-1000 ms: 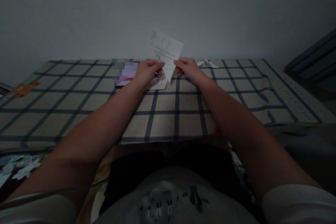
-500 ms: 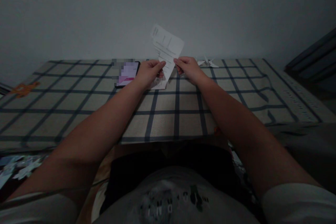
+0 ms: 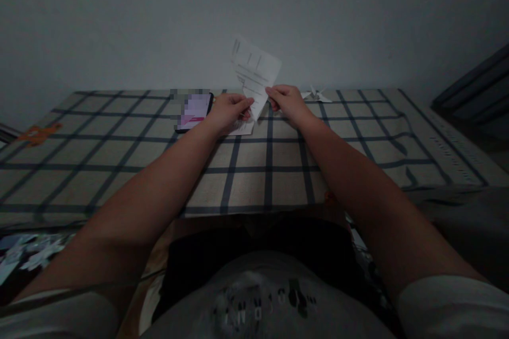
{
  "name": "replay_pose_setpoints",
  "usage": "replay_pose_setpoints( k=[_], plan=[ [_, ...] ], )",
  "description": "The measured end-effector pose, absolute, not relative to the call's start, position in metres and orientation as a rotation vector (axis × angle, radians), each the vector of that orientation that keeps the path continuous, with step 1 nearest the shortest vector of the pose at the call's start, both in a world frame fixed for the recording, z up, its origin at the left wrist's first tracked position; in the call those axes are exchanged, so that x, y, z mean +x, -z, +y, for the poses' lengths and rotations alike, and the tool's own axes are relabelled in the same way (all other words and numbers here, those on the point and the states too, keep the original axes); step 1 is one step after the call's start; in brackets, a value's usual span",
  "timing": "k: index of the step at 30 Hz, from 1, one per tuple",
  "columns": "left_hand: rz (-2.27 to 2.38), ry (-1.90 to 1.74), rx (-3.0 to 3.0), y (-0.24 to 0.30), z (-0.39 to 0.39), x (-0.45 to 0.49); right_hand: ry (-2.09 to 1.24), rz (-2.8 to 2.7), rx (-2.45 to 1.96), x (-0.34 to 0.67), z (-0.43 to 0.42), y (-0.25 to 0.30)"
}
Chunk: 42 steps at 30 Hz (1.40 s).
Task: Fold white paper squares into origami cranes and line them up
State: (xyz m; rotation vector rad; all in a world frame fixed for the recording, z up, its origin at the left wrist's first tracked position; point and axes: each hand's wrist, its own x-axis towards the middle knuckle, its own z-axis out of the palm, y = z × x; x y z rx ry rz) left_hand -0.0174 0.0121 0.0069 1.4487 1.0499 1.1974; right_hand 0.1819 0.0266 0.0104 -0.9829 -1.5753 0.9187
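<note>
A printed sheet of paper [image 3: 258, 66] is held up tilted above the table, its far part standing out against the wall. My left hand [image 3: 230, 111] is closed, with thumb and fingers pinching the sheet's lower left side. On the right edge, my right hand [image 3: 287, 99] grips the same sheet between thumb and forefinger. Under my left hand lies another printed paper [image 3: 243, 128], partly covered. A phone [image 3: 194, 111] with its screen lit rests just left of that hand. Behind my right hand are folded white paper pieces [image 3: 318, 94].
A checked cloth [image 3: 151, 153] covers the table, which meets a plain wall [image 3: 159, 21] at the back. An orange item [image 3: 40, 133] lies at the far left. Several pale paper-like pieces [image 3: 35, 251] show below the table's left front edge.
The held sheet has shifted slightly right, and its lower tip sits a little higher. Both hands keep their pinch on it. The phone and folded pieces stay in place.
</note>
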Motion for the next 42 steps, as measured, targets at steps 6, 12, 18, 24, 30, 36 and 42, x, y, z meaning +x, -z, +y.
replay_pose_setpoints(
  k=[6,12,18,24,30,36,42],
  plan=[
    [0.997,-1.057,1.406,-0.0049,0.0110,-0.0178,-0.872,-1.541,-1.032,0.1826,0.0276,-0.0109],
    [0.996,-1.083,1.417,-0.0040,0.0128,-0.0191,-0.862,-1.562,-1.026,0.1819,0.0278,-0.0112],
    [0.925,-1.039,1.345,0.0002,0.0135,-0.0178,-0.822,-1.541,-0.981,0.1815,0.0269,-0.0125],
    [0.923,-1.055,1.411,-0.0009,0.0130,-0.0160,-0.808,-1.542,-1.002,0.1823,0.0257,-0.0141],
    [0.924,-0.965,1.416,-0.0053,0.0101,-0.0182,-0.778,-1.514,-0.969,0.1835,0.0310,-0.0110],
    [0.873,-0.928,1.400,-0.0071,0.0081,-0.0202,-0.774,-1.463,-0.961,0.1828,0.0341,-0.0109],
    [0.934,-0.946,1.400,-0.0078,0.0056,-0.0170,-0.742,-1.404,-0.975,0.1846,0.0295,-0.0169]
  ],
)
